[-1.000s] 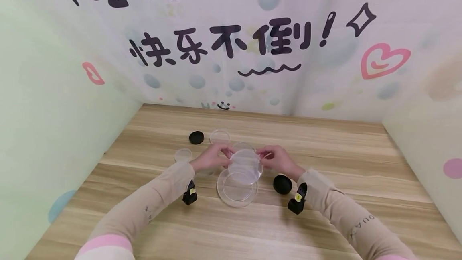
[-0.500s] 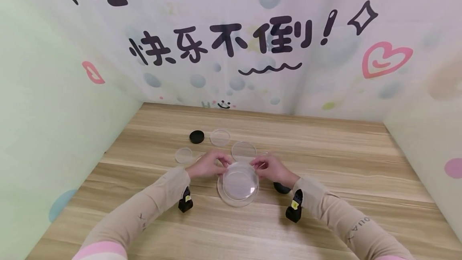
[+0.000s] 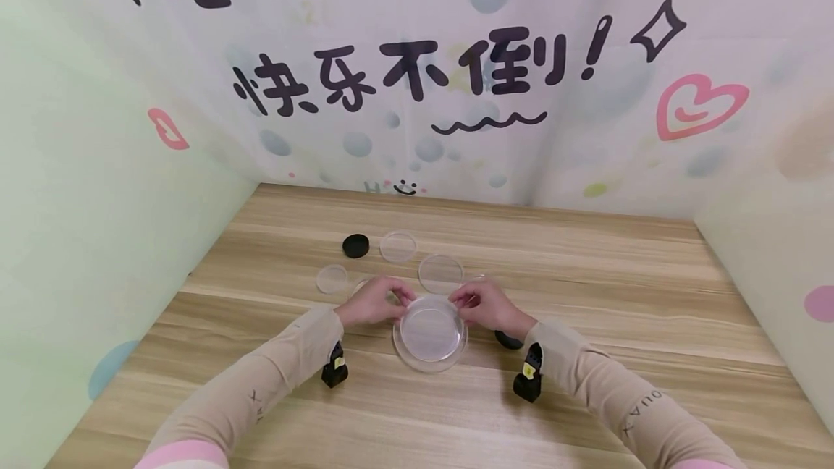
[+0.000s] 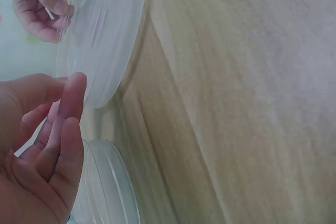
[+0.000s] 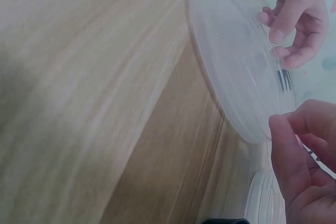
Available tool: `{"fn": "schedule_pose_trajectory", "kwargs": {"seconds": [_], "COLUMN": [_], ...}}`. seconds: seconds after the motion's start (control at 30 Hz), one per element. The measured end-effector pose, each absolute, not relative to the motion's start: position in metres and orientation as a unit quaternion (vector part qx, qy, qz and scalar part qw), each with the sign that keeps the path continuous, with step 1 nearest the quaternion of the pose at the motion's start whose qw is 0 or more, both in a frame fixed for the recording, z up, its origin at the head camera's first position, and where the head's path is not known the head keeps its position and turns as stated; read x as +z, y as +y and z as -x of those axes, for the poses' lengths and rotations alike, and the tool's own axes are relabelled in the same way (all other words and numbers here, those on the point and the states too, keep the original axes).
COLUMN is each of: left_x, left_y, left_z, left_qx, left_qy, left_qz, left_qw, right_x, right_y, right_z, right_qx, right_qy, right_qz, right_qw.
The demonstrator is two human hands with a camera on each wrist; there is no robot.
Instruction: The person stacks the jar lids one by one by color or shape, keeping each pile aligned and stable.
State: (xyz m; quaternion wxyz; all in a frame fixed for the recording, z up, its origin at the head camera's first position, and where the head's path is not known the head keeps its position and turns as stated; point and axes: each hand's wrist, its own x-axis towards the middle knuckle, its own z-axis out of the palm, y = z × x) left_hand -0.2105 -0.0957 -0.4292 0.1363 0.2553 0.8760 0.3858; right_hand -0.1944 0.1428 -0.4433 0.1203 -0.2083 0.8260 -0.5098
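Note:
Both hands meet at a clear, shallow round plastic dish low at the table's middle. It sits in or on a wider clear dish, whose rim shows around it; how the two fit cannot be told. My left hand pinches the upper dish's far left rim between thumb and fingers. On the far right rim, my right hand pinches likewise. The left wrist view has the stacked dishes edge-on, the left fingertips at their rim. Seen from the right wrist, the stack lies flat on the table.
Beyond the hands lie a clear disc, another clear disc, a smaller one and a black round piece. A second black piece is partly hidden by the right wrist. Walls enclose the wooden table.
Both hands have brought the clear dish down and nearer, from tilted above the wider dish to lying level over it. In the last half second it has shifted only slightly.

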Motion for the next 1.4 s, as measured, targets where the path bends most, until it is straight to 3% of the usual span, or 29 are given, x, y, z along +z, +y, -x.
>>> {"fn": "schedule_pose_trajectory", "kwargs": {"seconds": [0.43, 1.4], "left_x": [-0.4286, -0.4296], "left_y": [-0.0949, -0.0991], "left_z": [0.2057, 0.2133], "left_qx": [0.377, 0.39], "left_qy": [0.882, 0.881], "left_qz": [-0.249, -0.225], "left_qw": [0.135, 0.146], "right_x": [-0.4438, -0.4389], "right_y": [0.1401, 0.1393], "right_z": [0.1961, 0.1979], "right_qx": [-0.448, -0.422], "right_qy": [0.856, 0.864], "right_qz": [0.245, 0.262], "right_qw": [0.085, 0.084]}}
